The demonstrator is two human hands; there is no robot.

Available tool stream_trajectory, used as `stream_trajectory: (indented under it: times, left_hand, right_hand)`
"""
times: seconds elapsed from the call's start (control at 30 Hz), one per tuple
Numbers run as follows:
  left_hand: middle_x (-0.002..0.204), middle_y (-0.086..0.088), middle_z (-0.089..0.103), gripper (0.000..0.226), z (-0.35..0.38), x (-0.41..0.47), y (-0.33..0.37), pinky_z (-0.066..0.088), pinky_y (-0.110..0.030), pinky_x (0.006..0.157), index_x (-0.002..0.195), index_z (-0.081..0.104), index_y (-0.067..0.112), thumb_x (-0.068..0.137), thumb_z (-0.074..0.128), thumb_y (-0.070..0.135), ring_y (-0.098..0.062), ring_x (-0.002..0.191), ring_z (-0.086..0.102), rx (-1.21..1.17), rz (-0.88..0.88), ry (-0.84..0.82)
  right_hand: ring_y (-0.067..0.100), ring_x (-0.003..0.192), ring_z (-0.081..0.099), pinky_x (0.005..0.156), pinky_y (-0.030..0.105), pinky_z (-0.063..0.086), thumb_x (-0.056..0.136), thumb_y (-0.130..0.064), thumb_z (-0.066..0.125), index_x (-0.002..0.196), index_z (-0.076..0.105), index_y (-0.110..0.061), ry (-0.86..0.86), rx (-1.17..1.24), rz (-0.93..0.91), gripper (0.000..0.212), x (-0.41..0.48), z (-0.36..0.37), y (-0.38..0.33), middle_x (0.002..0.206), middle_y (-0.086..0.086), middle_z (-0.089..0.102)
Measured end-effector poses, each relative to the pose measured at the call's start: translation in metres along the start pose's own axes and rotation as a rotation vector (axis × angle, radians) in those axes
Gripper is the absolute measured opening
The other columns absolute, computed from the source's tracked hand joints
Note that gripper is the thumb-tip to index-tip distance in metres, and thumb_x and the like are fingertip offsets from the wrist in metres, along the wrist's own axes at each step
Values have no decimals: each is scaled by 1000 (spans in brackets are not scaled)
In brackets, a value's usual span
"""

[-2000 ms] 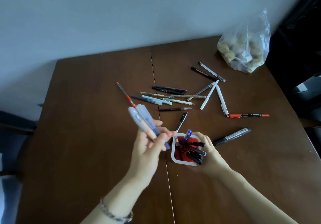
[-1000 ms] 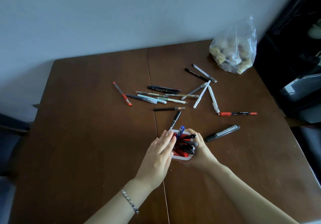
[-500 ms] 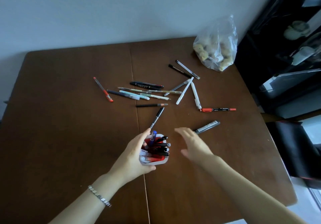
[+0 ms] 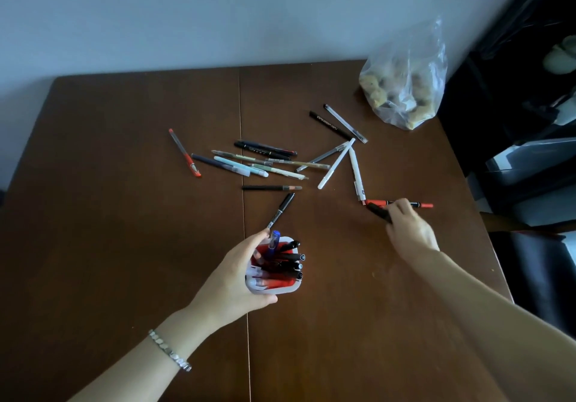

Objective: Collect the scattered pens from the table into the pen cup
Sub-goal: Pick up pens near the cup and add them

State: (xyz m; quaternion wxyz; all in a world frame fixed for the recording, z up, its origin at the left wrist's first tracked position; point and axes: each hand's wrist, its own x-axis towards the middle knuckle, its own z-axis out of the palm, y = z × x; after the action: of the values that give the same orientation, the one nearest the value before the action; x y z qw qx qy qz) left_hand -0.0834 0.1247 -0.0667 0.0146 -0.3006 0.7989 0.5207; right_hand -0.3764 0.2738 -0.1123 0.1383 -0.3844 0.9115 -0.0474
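Note:
A white pen cup (image 4: 282, 289) with a red inside stands near the table's middle, holding several pens. My left hand (image 4: 233, 280) wraps its left side. To the right, my right hand (image 4: 408, 230) is closed on a black marker (image 4: 378, 212), whose dark end sticks out past the fingers. Just beyond the hand lies a red-capped pen (image 4: 420, 204). Several pens lie scattered farther back, among them a black pen (image 4: 282, 209), a red pen (image 4: 184, 153), a white pen (image 4: 336, 164) and a dark pencil (image 4: 271, 187).
A clear plastic bag (image 4: 405, 86) of lumpy food sits at the far right corner of the brown table (image 4: 109, 245). Dark furniture (image 4: 530, 167) stands beyond the table's right edge. A wall runs behind the far edge.
My left hand put its pens in the cup and took hold of the cup. My right hand let go of the cup, reached right and closed on the black marker.

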Motion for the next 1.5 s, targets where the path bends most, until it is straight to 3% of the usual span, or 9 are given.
stream_trajectory:
  times: [0.37,0.5,0.63,0.73,0.87,1.0,1.1,1.3,1.5]
  left_hand:
    - [118,34,36,86,-1,-2,2,41,4,80,117,27,50,68,82,5,29,103,44,-88,-18,-32]
    - [123,29,38,87,0,-4,0,43,2,80,120,27,49,68,82,7,27,105,45,-112,-5,-11]
    - [143,11,32,92,3,-7,4,38,-6,98,132,24,43,67,84,22,18,120,39,112,83,69]
    - [152,-4,31,97,9,-2,14,28,-40,110,139,25,32,62,82,45,-20,139,31,470,298,167]
    - [133,-7,55,80,19,18,27,35,-54,103,130,47,27,61,80,48,-32,130,46,746,417,170]
    - [94,0,68,24,16,24,27,50,-46,90,95,68,20,72,70,25,-30,111,60,617,420,230]
    - [94,-1,69,14,5,16,21,52,-35,83,89,67,14,77,67,19,-23,103,60,495,374,238]
    - [110,10,53,12,-8,-3,4,44,-14,87,98,65,9,86,63,10,-13,109,52,222,218,208]
    - [132,25,31,35,-6,-11,2,39,-2,92,116,57,20,83,68,17,-2,121,47,90,182,166]
  right_hand:
    - [25,107,51,79,36,46,86,-20,55,109,54,-10,-277,-150,69,25,-9,2,-3,110,7,56]
    - [27,71,57,55,30,42,90,-11,50,93,47,-16,-65,632,225,6,-54,-21,-29,86,10,62]
    - [12,66,60,50,22,46,94,-1,38,84,41,-30,215,1221,258,30,-81,-54,-76,69,1,57]
    - [18,68,55,62,31,47,93,0,39,86,44,-29,282,1408,359,30,-100,-46,-98,69,3,54]
    - [13,60,51,77,33,50,95,-1,40,85,46,-25,365,1630,511,27,-112,-37,-117,66,1,47]
    - [9,55,48,75,32,47,95,-5,41,76,47,-22,394,1769,528,26,-110,-43,-130,64,-3,44]
    - [10,56,49,76,31,48,95,-5,42,75,47,-21,384,1907,463,26,-103,-46,-144,55,-7,48]
    - [6,74,62,77,24,47,93,-3,47,86,47,-29,188,1452,183,26,-94,-12,-185,80,6,62]
    - [0,102,56,87,11,45,86,1,57,108,41,-53,169,1078,-133,60,-99,8,-182,105,-10,55]
